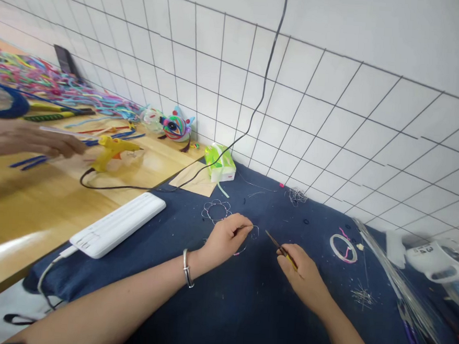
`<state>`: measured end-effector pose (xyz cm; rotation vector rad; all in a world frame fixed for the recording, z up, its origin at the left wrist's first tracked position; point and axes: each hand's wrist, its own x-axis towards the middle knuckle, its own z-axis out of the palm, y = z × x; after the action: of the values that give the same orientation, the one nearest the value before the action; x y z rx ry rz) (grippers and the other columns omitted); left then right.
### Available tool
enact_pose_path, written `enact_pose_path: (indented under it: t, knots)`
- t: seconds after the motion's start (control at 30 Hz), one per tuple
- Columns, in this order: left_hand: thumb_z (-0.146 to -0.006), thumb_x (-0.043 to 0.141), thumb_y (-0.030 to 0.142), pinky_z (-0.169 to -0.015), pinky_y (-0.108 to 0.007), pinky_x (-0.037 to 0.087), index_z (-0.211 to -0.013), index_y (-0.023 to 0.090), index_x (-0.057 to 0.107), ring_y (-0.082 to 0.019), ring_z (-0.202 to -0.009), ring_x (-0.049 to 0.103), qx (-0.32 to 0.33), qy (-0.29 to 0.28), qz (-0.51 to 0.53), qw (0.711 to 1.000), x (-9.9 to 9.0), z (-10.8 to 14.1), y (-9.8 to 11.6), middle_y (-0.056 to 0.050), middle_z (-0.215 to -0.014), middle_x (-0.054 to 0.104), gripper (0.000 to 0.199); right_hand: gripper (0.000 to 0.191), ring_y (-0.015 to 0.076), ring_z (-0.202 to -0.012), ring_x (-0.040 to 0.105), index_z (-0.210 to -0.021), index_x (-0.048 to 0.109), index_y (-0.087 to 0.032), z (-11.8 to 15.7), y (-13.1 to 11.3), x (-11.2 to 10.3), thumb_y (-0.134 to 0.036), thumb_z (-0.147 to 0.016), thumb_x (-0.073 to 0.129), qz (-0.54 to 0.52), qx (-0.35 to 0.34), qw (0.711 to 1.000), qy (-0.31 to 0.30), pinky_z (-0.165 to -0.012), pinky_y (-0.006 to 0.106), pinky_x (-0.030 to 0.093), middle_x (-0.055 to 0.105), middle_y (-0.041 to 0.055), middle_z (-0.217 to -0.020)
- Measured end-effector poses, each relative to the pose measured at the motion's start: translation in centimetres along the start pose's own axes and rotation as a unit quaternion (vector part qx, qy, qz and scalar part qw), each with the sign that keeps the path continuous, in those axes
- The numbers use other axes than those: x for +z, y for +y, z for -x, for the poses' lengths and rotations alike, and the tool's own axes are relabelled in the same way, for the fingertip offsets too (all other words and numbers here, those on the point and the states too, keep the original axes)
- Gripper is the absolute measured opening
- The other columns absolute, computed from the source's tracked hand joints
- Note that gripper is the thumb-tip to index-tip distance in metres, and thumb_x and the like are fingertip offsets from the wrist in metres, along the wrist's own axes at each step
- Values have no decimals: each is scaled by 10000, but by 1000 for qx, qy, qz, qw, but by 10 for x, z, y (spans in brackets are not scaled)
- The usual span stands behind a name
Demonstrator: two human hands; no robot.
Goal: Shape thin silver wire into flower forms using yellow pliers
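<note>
My left hand (224,242), with a silver bangle at the wrist, is closed in a pinch on a thin wire (256,229); its curved end sticks out to the right of the fingertips. Below those fingers shows an arc of wire with small pink beads (240,252); whether it is one piece with the pinched wire I cannot tell. My right hand (301,274) is wrapped round yellow-handled pliers (275,239), whose dark, slim tip points up and left, a short gap from the wire. Just beyond my left hand, a flower-shaped wire ring (216,210) lies on the dark blue cloth (255,310).
At left, another person's hand (31,140) is near a yellow glue gun (115,153) on the wooden table. A white power bank (118,224), tissue pack (219,163), tape roll (343,248), wire tangle (297,196) and long wire bundle (388,267) surround the work area. A black cable hangs across.
</note>
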<state>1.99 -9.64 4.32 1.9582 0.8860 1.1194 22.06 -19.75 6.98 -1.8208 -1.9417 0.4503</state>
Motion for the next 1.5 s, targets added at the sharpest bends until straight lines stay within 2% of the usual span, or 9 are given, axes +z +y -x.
enact_pose_path:
  t: [0.07,0.2,0.4,0.77,1.03,1.5]
  knots:
    - [-839,445,218,-705,-244,419,-824,196,604,-134,-747,542,32,-15,-44,998,-2,0,0,-28,-785,591,161,277,182,-817,514,-992,534,-205,1,0,-3,-404,-863,390,62,-15,998,-2,-708,299,416,542,60,-895]
    - [-848,427,212,-700,-248,425,-854,200,604,-144,-761,541,56,-39,-110,992,-1,3,-2,-41,-810,584,177,273,204,-819,492,-965,540,-185,5,-4,1,-395,-862,399,175,-53,983,16,-714,331,406,513,79,-860]
    - [-851,419,189,-712,-245,433,-865,197,610,-143,-776,544,90,-56,-147,983,3,7,-3,-49,-818,587,191,272,202,-778,483,-947,539,-174,7,-8,9,-388,-869,390,240,-66,968,26,-688,329,395,497,84,-831]
    - [-851,421,169,-700,-248,442,-878,182,600,-137,-771,538,116,-71,-163,977,6,9,-3,-41,-824,581,182,254,169,-717,490,-874,541,-195,10,-7,10,-395,-876,384,287,-56,955,44,-593,257,349,495,50,-775]
    - [-838,429,142,-670,-232,430,-831,178,589,-120,-724,521,91,-67,-138,984,12,10,-4,-24,-775,563,164,244,172,-758,492,-890,536,-196,10,-7,11,-386,-880,383,289,-55,955,37,-638,264,349,498,51,-796]
    - [-822,430,127,-646,-224,392,-787,172,586,-113,-703,497,69,-90,-106,988,11,11,2,-12,-740,546,167,246,149,-669,496,-860,546,-196,9,-1,15,-370,-890,374,302,-57,949,65,-582,250,309,517,33,-742]
